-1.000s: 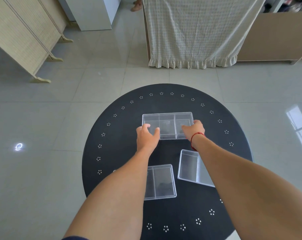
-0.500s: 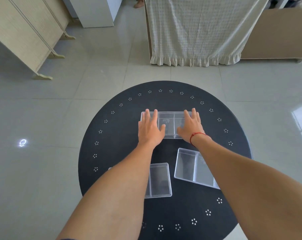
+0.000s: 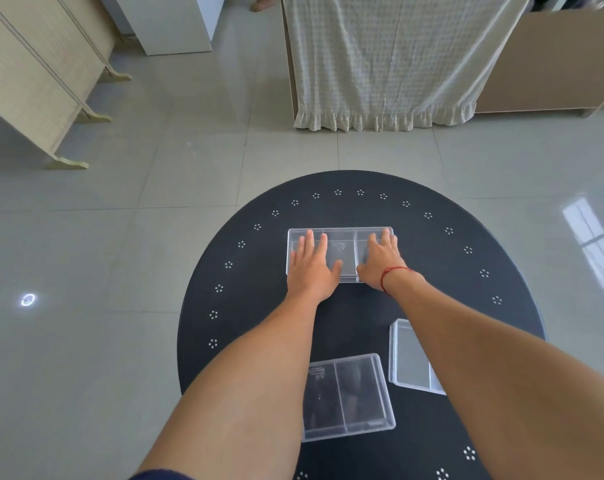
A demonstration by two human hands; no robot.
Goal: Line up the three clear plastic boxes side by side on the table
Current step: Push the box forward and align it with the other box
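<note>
The left hand (image 3: pixel 311 270) and right hand (image 3: pixel 380 261) lie flat, fingers spread, palms down on the far box (image 3: pixel 342 252), gripping nothing. There are three clear plastic boxes: that one lies crosswise mid-counter, the near box (image 3: pixel 349 396) sits between the forearms, and the right box (image 3: pixel 406 358) is partly hidden under the right forearm. The counter (image 3: pixel 467 306) is round and black, dotted white, on a grey tiled floor (image 3: pixel 120 237) near a frilled curtain (image 3: pixel 380 64).

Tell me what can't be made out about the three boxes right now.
Head view:
- Near right box: its right part is hidden by the right forearm.
- Near left box: its left end is behind the left forearm.
- Far box: both ends are covered by the left hand and right hand; embossed mark too small to read.
</note>
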